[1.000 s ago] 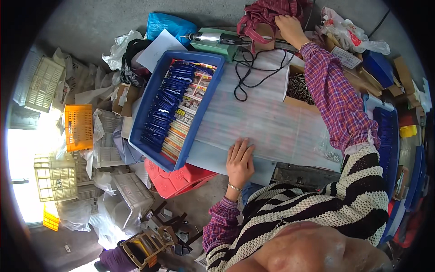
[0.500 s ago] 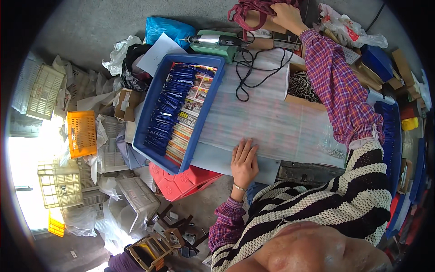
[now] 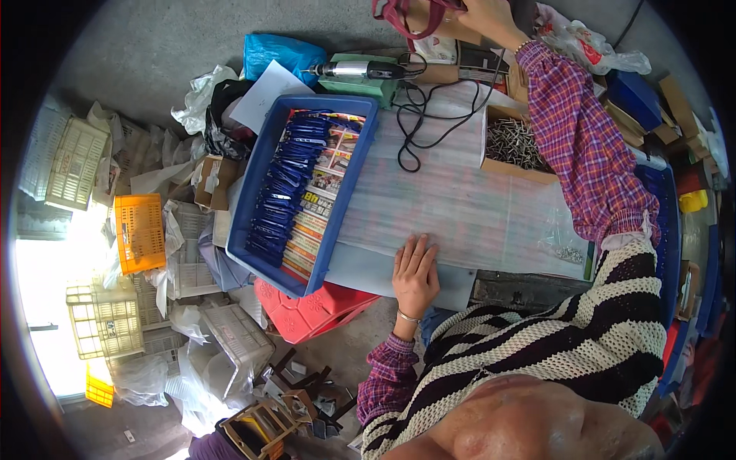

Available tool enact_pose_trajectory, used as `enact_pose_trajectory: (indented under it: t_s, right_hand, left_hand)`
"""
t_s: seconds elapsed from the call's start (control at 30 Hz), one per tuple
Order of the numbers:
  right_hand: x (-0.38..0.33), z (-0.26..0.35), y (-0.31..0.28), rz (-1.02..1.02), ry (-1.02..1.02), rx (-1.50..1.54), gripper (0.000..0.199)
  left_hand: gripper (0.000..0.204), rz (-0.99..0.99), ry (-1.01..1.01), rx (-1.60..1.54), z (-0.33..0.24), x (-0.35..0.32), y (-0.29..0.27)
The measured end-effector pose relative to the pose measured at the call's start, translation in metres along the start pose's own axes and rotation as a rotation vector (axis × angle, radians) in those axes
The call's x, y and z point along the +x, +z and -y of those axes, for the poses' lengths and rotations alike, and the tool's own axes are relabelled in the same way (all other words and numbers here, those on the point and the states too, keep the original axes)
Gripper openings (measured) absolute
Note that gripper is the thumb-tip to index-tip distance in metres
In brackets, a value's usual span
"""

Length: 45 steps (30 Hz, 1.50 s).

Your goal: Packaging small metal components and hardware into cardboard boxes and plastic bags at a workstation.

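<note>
My left hand (image 3: 416, 277) lies flat on the near edge of the table, palm down, fingers stretched and resting on the pale sheet (image 3: 429, 203). It holds nothing. At the far edge of the view, my right hand (image 3: 491, 19) is closed on a maroon cloth bag (image 3: 414, 29) with looped straps. Its fingertips and most of the bag are cut off by the frame. Nearer along the right arm is an open cardboard box (image 3: 521, 175) of small metal screw-like pieces. A clear plastic bag (image 3: 563, 247) with small silvery bits lies at the table's right.
A blue tray (image 3: 239, 222) of blue-handled tools lined up on newspaper stands left. Beyond it, a power driver (image 3: 360, 70) with a black cord (image 3: 418, 146) rests on a green box (image 3: 360, 86). A red stool (image 3: 307, 310) is below the tray. Plastic crates (image 3: 139, 230) crowd the left.
My right hand has moved farther away and slightly left, and the maroon bag has shifted with it toward the upper edge. My left hand stays in place on the table.
</note>
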State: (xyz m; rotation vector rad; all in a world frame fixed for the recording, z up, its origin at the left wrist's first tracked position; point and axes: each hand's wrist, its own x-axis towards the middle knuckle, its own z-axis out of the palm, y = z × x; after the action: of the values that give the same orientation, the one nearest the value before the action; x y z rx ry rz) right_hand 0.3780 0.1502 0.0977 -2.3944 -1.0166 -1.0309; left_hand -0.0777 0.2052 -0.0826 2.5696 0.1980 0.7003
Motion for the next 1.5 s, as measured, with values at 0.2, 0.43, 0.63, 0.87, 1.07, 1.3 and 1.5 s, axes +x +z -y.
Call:
enact_pose_trajectory:
  t_s: [0.2, 0.43, 0.63, 0.87, 1.07, 1.3, 1.5]
  right_hand:
    - [0.001, 0.015, -0.046, -0.081, -0.068, 0.066, 0.023]
    - [-0.024, 0.035, -0.129, -0.021, -0.206, 0.116, 0.030]
    - [-0.088, 0.069, -0.153, 0.054, -0.400, 0.250, 0.037]
    - [-0.168, 0.115, -0.150, 0.503, -0.507, 0.562, 0.038]
    - [-0.218, 0.134, -0.118, 0.407, -0.490, 0.738, 0.032]
    - [-0.240, 0.145, -0.114, 0.419, -0.538, 0.677, 0.033]
    - [-0.264, 0.142, -0.109, 0.490, -0.557, 0.671, 0.040]
  left_hand:
    - [0.029, 0.002, -0.008, 0.013, -0.003, 0.000, 0.000]
    - [0.028, -0.012, -0.019, -0.014, -0.005, 0.000, 0.001]
    - [0.028, -0.034, -0.071, -0.071, 0.003, -0.004, -0.004]
    - [0.024, -0.172, -0.465, -0.810, 0.016, -0.015, -0.006]
    - [0.034, -0.282, -0.599, -1.307, 0.028, -0.023, -0.012]
    - [0.021, 0.076, -0.726, -1.009, 0.053, -0.030, -0.041]
    - [0.019, 0.052, -0.632, -0.883, 0.050, -0.001, -0.087]
